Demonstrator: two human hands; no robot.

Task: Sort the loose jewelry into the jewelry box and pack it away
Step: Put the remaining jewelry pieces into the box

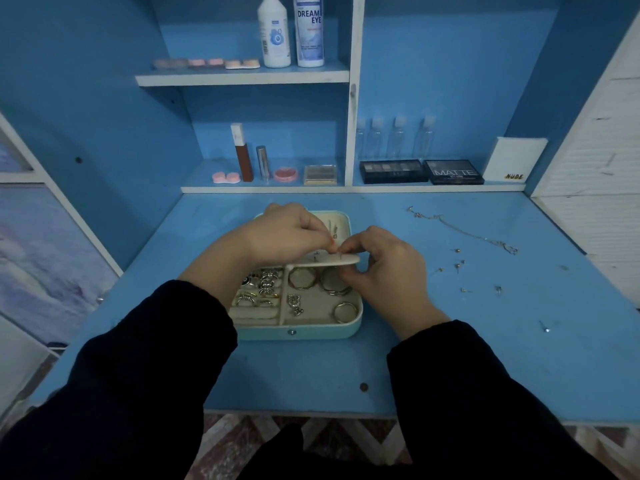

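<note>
An open mint jewelry box [311,331] lies on the blue desk [311,375], with rings, hoops and a pendant in its cream compartments. Over it a cream earring panel [332,260] is lifted, and my right hand [384,271] holds its right end. My left hand [287,233] pinches a small stud earring [337,250] at the panel's top edge. Another stud sits in the panel to the left. To the right on the desk lie a thin silver necklace [464,230] and several loose stud earrings [459,266].
Behind the box a low shelf holds lipsticks [242,154], lens cases, eyeshadow palettes [453,172] and clear bottles. Two solution bottles [291,29] stand on the upper shelf. A white panel wall closes the right side. The desk's front edge runs under my sleeves.
</note>
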